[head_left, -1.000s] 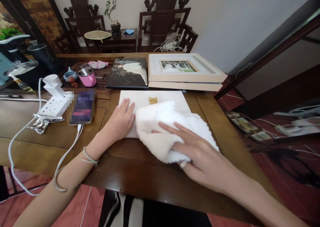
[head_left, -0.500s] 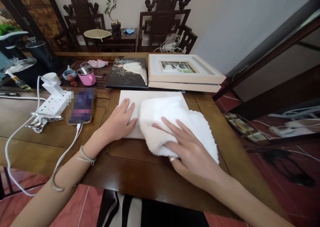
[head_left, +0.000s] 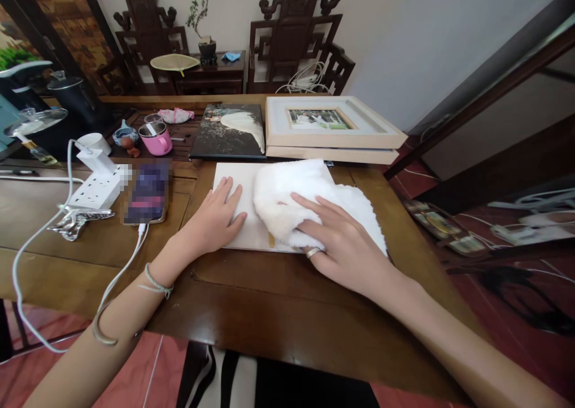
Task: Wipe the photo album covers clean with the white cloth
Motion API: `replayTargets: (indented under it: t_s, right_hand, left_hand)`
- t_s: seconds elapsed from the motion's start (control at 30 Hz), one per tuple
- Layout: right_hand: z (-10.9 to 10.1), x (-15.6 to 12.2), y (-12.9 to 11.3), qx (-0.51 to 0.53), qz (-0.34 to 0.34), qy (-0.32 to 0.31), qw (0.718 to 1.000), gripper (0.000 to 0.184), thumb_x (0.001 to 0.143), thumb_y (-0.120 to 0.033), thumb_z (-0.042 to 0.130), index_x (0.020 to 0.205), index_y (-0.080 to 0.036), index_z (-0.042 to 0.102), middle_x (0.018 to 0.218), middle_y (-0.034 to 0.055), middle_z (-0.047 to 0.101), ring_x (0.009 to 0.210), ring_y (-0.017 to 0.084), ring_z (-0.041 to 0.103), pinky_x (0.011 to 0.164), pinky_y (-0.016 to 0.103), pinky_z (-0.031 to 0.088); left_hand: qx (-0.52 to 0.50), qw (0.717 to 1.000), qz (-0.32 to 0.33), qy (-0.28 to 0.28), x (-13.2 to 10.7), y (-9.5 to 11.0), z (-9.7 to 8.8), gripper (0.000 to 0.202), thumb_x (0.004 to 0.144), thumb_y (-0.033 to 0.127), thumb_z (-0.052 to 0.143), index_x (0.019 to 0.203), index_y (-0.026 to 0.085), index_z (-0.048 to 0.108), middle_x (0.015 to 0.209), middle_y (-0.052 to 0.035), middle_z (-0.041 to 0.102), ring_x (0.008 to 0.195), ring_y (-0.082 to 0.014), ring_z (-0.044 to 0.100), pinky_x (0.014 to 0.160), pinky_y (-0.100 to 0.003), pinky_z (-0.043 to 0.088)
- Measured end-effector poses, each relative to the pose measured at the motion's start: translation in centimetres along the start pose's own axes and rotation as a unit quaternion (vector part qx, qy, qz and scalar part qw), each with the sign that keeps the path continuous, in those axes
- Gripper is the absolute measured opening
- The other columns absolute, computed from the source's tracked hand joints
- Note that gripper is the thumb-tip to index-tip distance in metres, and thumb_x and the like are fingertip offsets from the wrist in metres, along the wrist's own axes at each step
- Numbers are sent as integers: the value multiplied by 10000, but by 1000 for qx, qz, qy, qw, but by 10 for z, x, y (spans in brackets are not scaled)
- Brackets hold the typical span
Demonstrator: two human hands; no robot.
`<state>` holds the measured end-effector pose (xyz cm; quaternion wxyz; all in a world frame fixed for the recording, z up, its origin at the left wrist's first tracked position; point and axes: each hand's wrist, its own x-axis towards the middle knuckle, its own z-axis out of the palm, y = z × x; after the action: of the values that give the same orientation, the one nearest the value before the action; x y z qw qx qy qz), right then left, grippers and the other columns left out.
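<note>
A white flat panel (head_left: pixel 245 187), like the back of a picture frame, lies on the wooden table (head_left: pixel 251 300) in front of me. My left hand (head_left: pixel 216 217) rests flat on its left part, fingers stretched out. A fluffy white cloth (head_left: pixel 309 201) covers most of the panel's right side. My right hand (head_left: pixel 339 243) presses down on the cloth with its fingers spread, a ring on one finger. A small yellow-brown mark (head_left: pixel 271 239) shows at the panel's near edge, just left of my right hand.
Behind the panel lie a dark photo print (head_left: pixel 230 131) and two stacked pale picture frames (head_left: pixel 330 129). At the left are a phone (head_left: pixel 148 193) on a cable, a white power strip (head_left: pixel 99 185), a pink mug (head_left: pixel 156 138) and small cups. Carved chairs stand at the back.
My right hand has pushed the cloth away from me, from the table's near side up onto the panel. The yellow-brown tab near the panel's far edge is now covered. My left hand has stayed in place.
</note>
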<state>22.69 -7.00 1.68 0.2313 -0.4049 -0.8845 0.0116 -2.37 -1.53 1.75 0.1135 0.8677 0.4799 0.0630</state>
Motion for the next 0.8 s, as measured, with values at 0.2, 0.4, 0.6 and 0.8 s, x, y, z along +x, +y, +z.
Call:
replayTargets:
  t_s: [0.2, 0.4, 0.6, 0.8]
  right_hand:
    - [0, -1, -5, 5, -24, -1, 1000, 429, 676, 13, 460, 987, -199, 665, 1438, 105, 539, 1433, 302, 331, 1128, 614, 346]
    - [0, -2, -3, 8, -25, 5, 1000, 439, 678, 10, 456, 1009, -201, 654, 1436, 112, 541, 1432, 297, 333, 1118, 617, 357]
    - [-2, -3, -4, -1, -38, -7, 999, 433, 676, 32, 445, 1007, -175, 632, 1442, 146, 527, 1436, 318, 314, 1120, 629, 346]
    - [-1, -7, -11, 15, -32, 4, 999, 458, 662, 50, 439, 989, -193, 649, 1461, 109, 515, 1455, 282, 284, 1154, 603, 310]
  left_hand:
    - [8, 1000, -7, -8, -1, 2, -5, 588, 989, 340, 354, 1475, 17, 282, 1592, -276, 168, 1500, -352, 96, 1182, -543, 223]
    - [8, 1000, 6, 4, -1, -1, -1, 572, 993, 352, 336, 1467, 35, 288, 1589, -274, 180, 1500, -349, 110, 1174, -558, 230]
    - [3, 1000, 12, 9, -2, -2, -1, 570, 993, 370, 338, 1468, 57, 289, 1594, -252, 195, 1501, -345, 104, 1181, -549, 229]
    - [1, 1000, 14, 15, -2, -2, -1, 559, 997, 364, 329, 1467, 63, 294, 1594, -250, 198, 1502, -340, 110, 1179, -555, 232]
